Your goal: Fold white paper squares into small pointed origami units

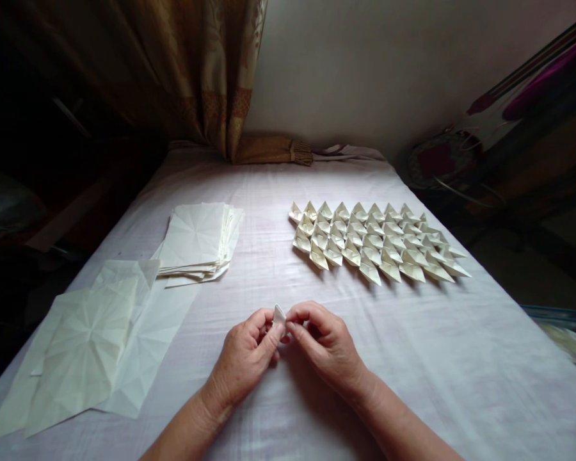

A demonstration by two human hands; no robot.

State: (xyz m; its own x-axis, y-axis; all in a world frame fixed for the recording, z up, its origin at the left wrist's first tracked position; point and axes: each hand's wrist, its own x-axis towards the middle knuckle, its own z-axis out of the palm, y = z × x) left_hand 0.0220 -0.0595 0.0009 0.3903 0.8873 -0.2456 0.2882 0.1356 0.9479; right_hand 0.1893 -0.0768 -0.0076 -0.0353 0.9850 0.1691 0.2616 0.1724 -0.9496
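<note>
A small folded piece of white paper [279, 315] is pinched between the thumb and fingers of my left hand [246, 349], near the middle of the bed's front half. At its right edge my right hand [327, 346] closes thumb and forefinger on it. The fingers hide its lower part. Beyond my right hand stand several rows of folded paper boats [374, 240], set close together with their points up. To the left lies a stack of creased paper squares [195, 237].
Larger creased sheets [84, 346] overlap at the left front, near the bed's edge. Everything lies on a pale bedsheet [403, 384]. A gold-brown curtain [221, 77] hangs at the back, its end resting on the bed. A dark round patterned object [444, 157] is off the right side.
</note>
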